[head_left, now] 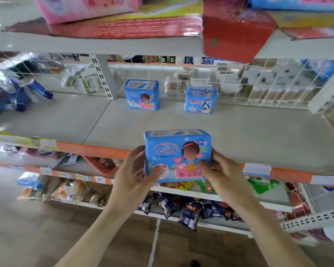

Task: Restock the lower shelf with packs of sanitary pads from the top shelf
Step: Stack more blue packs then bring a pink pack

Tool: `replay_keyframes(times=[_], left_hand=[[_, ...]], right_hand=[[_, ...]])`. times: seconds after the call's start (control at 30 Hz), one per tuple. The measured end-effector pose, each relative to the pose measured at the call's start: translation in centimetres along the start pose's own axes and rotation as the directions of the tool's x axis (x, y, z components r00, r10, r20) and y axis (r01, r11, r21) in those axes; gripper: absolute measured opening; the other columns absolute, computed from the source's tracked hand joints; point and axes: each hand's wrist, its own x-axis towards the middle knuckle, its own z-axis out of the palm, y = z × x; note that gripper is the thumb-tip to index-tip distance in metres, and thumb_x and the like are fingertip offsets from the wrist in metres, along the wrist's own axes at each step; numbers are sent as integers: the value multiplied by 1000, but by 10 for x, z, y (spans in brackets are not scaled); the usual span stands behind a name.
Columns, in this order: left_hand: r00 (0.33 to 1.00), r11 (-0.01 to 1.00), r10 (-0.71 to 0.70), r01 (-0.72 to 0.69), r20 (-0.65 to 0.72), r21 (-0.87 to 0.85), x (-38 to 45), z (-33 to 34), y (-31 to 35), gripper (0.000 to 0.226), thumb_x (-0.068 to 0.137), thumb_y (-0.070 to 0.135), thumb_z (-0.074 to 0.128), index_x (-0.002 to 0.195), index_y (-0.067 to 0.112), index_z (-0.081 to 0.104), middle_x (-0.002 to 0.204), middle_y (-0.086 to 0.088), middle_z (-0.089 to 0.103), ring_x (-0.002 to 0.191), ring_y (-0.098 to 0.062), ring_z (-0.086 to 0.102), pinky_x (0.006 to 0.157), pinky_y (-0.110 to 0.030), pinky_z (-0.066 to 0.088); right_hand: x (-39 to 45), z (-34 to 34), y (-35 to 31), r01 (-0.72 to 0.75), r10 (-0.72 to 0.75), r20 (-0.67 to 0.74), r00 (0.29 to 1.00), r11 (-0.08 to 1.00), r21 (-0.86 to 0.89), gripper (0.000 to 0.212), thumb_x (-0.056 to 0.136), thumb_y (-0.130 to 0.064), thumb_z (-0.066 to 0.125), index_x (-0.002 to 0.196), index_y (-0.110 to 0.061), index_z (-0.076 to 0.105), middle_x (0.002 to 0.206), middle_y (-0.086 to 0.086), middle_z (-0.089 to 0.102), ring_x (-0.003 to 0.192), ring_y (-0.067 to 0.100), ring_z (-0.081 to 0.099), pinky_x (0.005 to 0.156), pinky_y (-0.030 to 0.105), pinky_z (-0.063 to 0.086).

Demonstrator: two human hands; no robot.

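A soft blue plastic pack of sanitary pads (pixel 176 155), printed with a cartoon girl and pink hearts, is held upright between both hands just in front of the orange front edge of the grey lower shelf (pixel 181 120). The left hand (pixel 132 174) grips its left side with the thumb across the lower front; the right hand (pixel 219 170) pinches the right side the same way. Holding it by both ends with the printed face toward the person likely serves to set it down square and front-facing.

Two more packs already stand at the back of that shelf: a matching blue pack (pixel 142 95) to the left and a second blue pack with a dark-haired figure (pixel 200 100) to its right, well apart from each other and both close to the white wire mesh backing (pixel 258 81). The bare shelf between them and the held pack leaves plenty of room, so nothing appears to block a straight push inward.

Overhead, the top shelf (pixel 85 45) carries a large pink package (pixel 81 8) and red flattened cardboard (pixel 123 26); a red flap (pixel 233 35) hangs below its edge, possibly low enough to brush a raised hand, though the blur makes this uncertain. Dark blue tubes (pixel 27 95) lie at far left.
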Motion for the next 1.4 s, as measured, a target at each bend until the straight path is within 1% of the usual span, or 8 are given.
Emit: replay_keyframes(times=[0.17, 0.4, 0.6, 0.87, 0.97, 1.1, 1.23, 1.4], left_hand=[[995, 997, -18, 25, -95, 70, -2, 3, -7, 41, 85, 11, 74, 120, 22, 56, 109, 5, 75, 101, -11, 72, 71, -21, 58], [985, 989, -50, 72, -168, 132, 18, -19, -17, 38, 84, 13, 78, 110, 32, 59, 100, 18, 75, 97, 1, 70, 71, -14, 54], [991, 979, 17, 10, -132, 202, 68, -50, -44, 40, 85, 34, 76, 123, 34, 62, 125, 12, 62, 114, -11, 62, 87, -26, 54], [1000, 959, 22, -20, -4, 284, 153, -109, -74, 33, 88, 19, 74, 117, 34, 69, 117, 14, 53, 108, -3, 59, 80, -18, 56], [999, 944, 34, -38, 16, 328, 189, -129, -82, 37, 87, 19, 75, 123, 27, 69, 118, 9, 54, 107, -4, 58, 80, -4, 44], [999, 942, 30, -39, 31, 335, 227, -148, -92, 41, 84, 17, 76, 123, 27, 68, 116, 5, 68, 108, -9, 64, 90, -29, 53], [999, 938, -8, -10, 51, 348, 257, -153, -103, 41, 82, 16, 76, 122, 27, 70, 106, 7, 76, 104, -7, 68, 87, -34, 57], [995, 940, -18, -16, 97, 340, 278, -148, -109, 41, 85, 15, 74, 125, 26, 70, 102, 11, 75, 100, -3, 68, 70, -8, 49]], right_hand=[[11, 7, 13, 3, -7, 59, 998, 999, 55, 24, 97, -17, 64, 101, -41, 65, 92, -23, 73, 89, -1, 70, 79, 18, 54], [37, 28, 7, 27, -31, 93, 995, 998, 49, 23, 95, -14, 65, 111, -30, 66, 97, -23, 74, 92, 1, 70, 80, 22, 55], [74, 56, 2, 29, -30, 53, 998, 999, 15, 23, 94, -15, 68, 109, -32, 65, 92, -25, 73, 89, -2, 70, 74, 11, 52], [147, 112, -6, 12, -22, -64, 998, 988, -152, 30, 94, -24, 68, 123, -27, 66, 102, -13, 76, 89, 6, 73, 84, 42, 60], [177, 131, -6, 13, -33, -89, 996, 978, -208, 27, 92, -18, 70, 119, -23, 68, 100, -13, 75, 91, 7, 73, 85, 29, 58], [207, 155, -5, 2, -48, -138, 989, 948, -317, 30, 90, -17, 73, 119, -12, 69, 101, -3, 74, 92, 8, 71, 70, 7, 48], [228, 166, -1, -44, -27, -200, 979, 939, -342, 30, 88, -11, 74, 117, -7, 71, 105, 7, 76, 95, 12, 70, 67, -4, 40], [244, 168, 5, -80, -17, -255, 967, 927, -366, 31, 88, -11, 74, 119, -7, 70, 109, 7, 75, 99, 14, 69, 68, -4, 38]])
